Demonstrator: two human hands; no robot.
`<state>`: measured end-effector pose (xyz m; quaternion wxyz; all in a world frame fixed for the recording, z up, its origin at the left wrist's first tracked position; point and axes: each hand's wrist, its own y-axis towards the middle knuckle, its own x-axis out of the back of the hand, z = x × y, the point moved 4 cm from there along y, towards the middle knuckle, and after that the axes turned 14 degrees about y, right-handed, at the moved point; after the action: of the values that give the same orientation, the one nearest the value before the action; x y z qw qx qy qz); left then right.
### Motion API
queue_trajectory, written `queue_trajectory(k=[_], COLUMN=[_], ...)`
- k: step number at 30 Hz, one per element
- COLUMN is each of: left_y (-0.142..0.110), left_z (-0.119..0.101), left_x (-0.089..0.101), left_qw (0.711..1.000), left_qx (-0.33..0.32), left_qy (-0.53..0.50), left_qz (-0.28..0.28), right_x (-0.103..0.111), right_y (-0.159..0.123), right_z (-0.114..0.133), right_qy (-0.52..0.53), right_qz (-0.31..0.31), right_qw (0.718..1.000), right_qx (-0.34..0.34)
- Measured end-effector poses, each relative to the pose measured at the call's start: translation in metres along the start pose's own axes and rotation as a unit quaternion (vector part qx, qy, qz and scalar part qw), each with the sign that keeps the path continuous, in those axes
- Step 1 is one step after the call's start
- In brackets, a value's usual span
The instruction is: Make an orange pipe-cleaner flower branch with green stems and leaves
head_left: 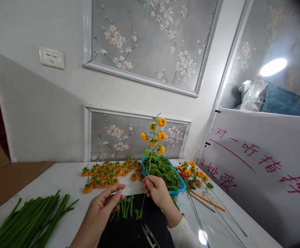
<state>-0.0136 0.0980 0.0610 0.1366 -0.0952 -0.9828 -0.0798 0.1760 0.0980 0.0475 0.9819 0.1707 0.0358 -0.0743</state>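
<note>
My right hand (156, 191) grips the thin stem of an upright flower spray (153, 137) with orange pipe-cleaner blossoms and green leaves. The stem's lower end slants down over a black mat (129, 234). To the left, my left hand (104, 206) is held with thumb and forefinger close together; whatever they pinch, if anything, is too small to make out. Short green pipe-cleaner pieces (127, 206) lie on the mat just beyond its fingers. Small scissors (150, 236) rest at the mat's near side.
Orange flower heads (105, 174) cover the table behind my left hand. A blue basket (182, 188) holds green leaves. Finished sprays (192, 174) lie at right, beside an orange stick (209, 201). Long green pipe cleaners (28, 220) are piled at left. The wall (49, 120) stands behind.
</note>
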Motion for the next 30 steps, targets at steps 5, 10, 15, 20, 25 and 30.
queue_trajectory(k=[5,10,15,20,25,30], left_y=[-0.001,-0.002,0.001,0.001,-0.003,-0.001], left_z=[-0.001,-0.002,-0.022,-0.050,-0.057,-0.050], left_x=[0.000,0.002,0.022,0.053,0.077,0.094], left_qw=[1.000,1.000,0.992,0.965,0.946,0.943], left_qx=[-0.002,-0.006,-0.068,-0.162,-0.208,-0.202], left_qy=[0.000,0.008,0.002,0.046,0.016,-0.051], left_qz=[-0.004,-0.013,-0.102,-0.201,-0.249,-0.261], right_x=[0.000,-0.002,-0.011,-0.020,-0.029,-0.042], right_y=[0.000,-0.002,-0.009,-0.024,-0.041,-0.054], right_z=[-0.002,-0.001,0.000,0.005,0.019,0.017], right_qy=[-0.003,-0.017,-0.038,-0.089,-0.255,-0.337], right_qz=[0.004,0.004,0.032,0.090,0.139,0.200], right_qw=[1.000,1.000,0.999,0.992,0.954,0.917], right_qx=[0.000,0.001,0.002,0.017,0.071,0.072])
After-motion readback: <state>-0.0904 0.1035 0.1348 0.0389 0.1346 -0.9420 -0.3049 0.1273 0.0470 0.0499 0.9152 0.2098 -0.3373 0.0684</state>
